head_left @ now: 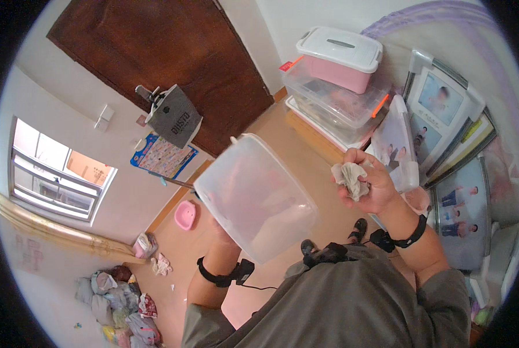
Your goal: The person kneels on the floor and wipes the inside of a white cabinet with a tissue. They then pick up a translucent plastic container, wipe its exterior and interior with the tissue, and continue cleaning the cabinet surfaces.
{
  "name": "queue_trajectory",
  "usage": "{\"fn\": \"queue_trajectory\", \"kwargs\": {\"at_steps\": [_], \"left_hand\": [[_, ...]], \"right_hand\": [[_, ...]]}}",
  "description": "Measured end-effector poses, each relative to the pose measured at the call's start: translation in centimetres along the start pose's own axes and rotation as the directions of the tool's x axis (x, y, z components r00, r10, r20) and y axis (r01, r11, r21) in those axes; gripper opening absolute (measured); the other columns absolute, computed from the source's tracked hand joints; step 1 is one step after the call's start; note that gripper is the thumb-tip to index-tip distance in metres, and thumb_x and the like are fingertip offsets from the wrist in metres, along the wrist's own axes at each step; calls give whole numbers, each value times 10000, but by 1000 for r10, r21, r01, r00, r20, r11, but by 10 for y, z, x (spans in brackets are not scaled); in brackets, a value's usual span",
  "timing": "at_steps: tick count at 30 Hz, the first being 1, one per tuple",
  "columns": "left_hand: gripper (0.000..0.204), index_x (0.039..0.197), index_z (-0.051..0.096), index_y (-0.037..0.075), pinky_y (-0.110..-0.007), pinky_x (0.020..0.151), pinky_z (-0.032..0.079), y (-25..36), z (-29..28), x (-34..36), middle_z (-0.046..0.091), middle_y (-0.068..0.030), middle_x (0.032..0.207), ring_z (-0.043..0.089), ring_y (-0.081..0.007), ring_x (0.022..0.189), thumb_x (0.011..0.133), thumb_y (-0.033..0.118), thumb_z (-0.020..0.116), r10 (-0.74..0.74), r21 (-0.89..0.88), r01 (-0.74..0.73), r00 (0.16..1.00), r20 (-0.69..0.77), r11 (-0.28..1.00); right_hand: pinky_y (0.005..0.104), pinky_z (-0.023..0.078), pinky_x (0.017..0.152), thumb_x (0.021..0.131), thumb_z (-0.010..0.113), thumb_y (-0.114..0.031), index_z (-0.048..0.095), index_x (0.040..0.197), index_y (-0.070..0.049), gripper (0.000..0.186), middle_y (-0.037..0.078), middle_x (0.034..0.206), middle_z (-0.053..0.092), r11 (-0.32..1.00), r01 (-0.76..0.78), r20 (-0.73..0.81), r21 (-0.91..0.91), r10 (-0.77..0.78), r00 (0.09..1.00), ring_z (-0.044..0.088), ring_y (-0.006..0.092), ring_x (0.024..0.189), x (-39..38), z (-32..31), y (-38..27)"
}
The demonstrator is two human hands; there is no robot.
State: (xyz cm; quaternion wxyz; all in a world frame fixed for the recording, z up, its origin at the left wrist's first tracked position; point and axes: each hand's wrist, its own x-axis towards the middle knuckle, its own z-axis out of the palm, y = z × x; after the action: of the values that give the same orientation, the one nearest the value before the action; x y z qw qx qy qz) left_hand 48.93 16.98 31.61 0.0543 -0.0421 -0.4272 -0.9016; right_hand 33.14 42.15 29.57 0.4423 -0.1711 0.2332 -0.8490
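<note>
A translucent white plastic storage bin [256,197] is held up in front of me, tilted and without a lid on it. My left hand [224,235] grips the bin's near left side, its fingers partly hidden behind the wall. Off to the right, my right hand [378,188] is raised, palm up, with the fingers curled round a crumpled grey-white cloth [352,178]. The cloth and the bin are apart. Both wrists wear black straps.
At the back right, a pink box with a white lid [337,58] tops a clear lidded box [340,98]. Framed pictures [436,98] lean at right. A pink basin [185,215] lies on the floor, bagged bundles [117,301] at lower left. A grey bag [175,116] hangs on the brown door [172,52].
</note>
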Motion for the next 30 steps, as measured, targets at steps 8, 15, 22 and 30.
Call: {"fn": "queue_trajectory", "kwargs": {"at_steps": [8, 15, 22, 30], "left_hand": [[944, 1568, 250, 145, -728, 1101, 289, -2, 20, -11, 364, -239, 1529, 346, -472, 1403, 869, 730, 495, -127, -114, 130, 991, 33, 985], [964, 1554, 273, 114, -609, 1090, 374, -15, 10, -21, 433, -196, 1493, 451, -410, 1336, 857, 742, 496, -249, -135, 218, 921, -299, 967], [925, 1549, 284, 80, -536, 1147, 344, -25, -4, -30, 412, -194, 1517, 402, -382, 1393, 864, 606, 617, -158, -10, 158, 984, -78, 987], [1069, 1600, 111, 211, -615, 1098, 367, -13, 6, -19, 341, -266, 1524, 372, -504, 1363, 810, 871, 399, -70, 182, 77, 997, -41, 980]], "right_hand": [[229, 348, 449, 957, 561, -132, 572, 1032, -100, 82, 61, 877, 657, 933, -160, -122, -321, 127, 984, 502, 84, 566, 12, 45, -2], [385, 510, 863, 996, 486, -553, 591, 1221, -80, 535, 98, 1132, 671, 908, -344, 76, 238, 336, 939, 647, 219, 985, 23, 68, 27], [512, 395, 1103, 961, 408, -681, 407, 1479, -57, 811, 186, 1444, 509, 903, -428, 180, 34, 416, 891, 536, 315, 1293, 14, 83, 29], [461, 466, 996, 984, 436, -618, 518, 1363, -32, 702, 153, 1315, 606, 892, -453, 168, -2, 447, 879, 602, 294, 1191, 7, 41, 36]]}}
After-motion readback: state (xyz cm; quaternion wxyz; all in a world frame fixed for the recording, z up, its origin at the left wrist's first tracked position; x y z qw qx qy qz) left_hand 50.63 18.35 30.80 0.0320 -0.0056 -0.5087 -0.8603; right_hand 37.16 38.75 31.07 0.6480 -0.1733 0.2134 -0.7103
